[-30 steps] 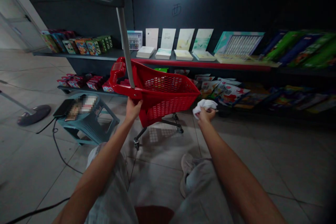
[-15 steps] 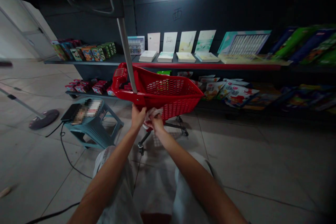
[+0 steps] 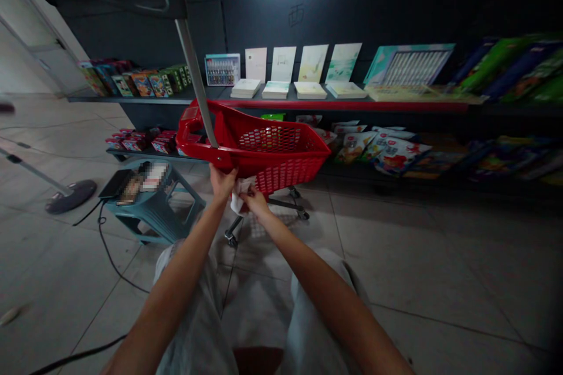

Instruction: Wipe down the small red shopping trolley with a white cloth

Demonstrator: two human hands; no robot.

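A small red plastic shopping cart (image 3: 281,155) on dark legs with casters stands in front of me, its basket pointing right. My left hand (image 3: 222,183) grips the underside of the cart's handle end, with some fingers hidden by the red plastic. Against the lower back of the basket, my right hand (image 3: 257,201) pinches a crumpled white wipe (image 3: 240,194). The wipe hangs between my two hands. A grey metal pole (image 3: 196,79) passes in front of the cart's handle end.
A blue plastic stool (image 3: 165,217) with a black device stands at left, its cable (image 3: 113,261) trailing over the floor. Behind the cart a dark shelf (image 3: 246,104) carries books and boxes, with snack bags (image 3: 400,155) below. A round stand base (image 3: 70,196) sits far left.
The cart and both hands have shifted slightly left and up in view. More of the white wipe shows now, hanging below my right fingers.
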